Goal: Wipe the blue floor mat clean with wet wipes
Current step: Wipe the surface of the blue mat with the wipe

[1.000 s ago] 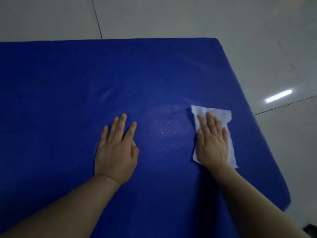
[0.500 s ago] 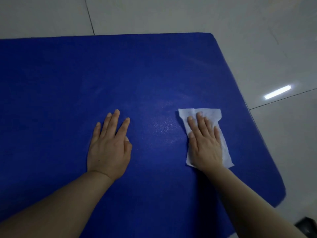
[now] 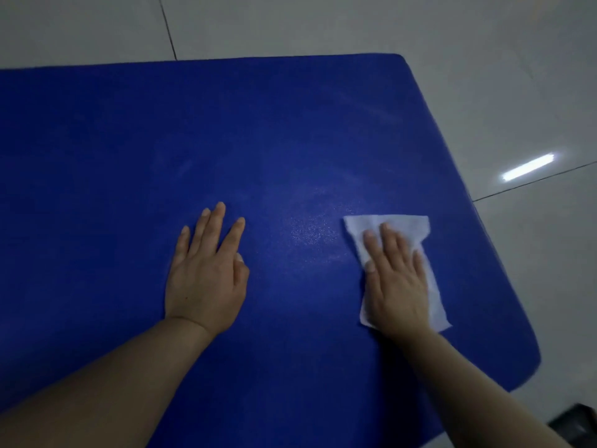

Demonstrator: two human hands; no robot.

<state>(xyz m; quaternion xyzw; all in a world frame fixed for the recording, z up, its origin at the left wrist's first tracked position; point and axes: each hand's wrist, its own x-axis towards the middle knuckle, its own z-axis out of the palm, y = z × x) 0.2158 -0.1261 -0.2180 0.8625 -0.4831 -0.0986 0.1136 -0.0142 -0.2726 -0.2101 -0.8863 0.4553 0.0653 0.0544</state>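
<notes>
Grey tiled floor [image 3: 323,24] under blue foam floor mat [image 3: 290,124]; left hand [image 3: 206,273] flat, empty, bracing; right hand [image 3: 399,282] flat, pressing white wet wipe [image 3: 416,227] to scrub.

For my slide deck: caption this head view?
Right hand presses a white wet wipe flat on the blue floor mat; left hand braces.

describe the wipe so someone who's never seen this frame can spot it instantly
Find the big blue floor mat lying on pale tile, then its right side. The wet wipe lies flat there under the right hand. It is the only white thing on the mat; the left hand rests bare.
</notes>
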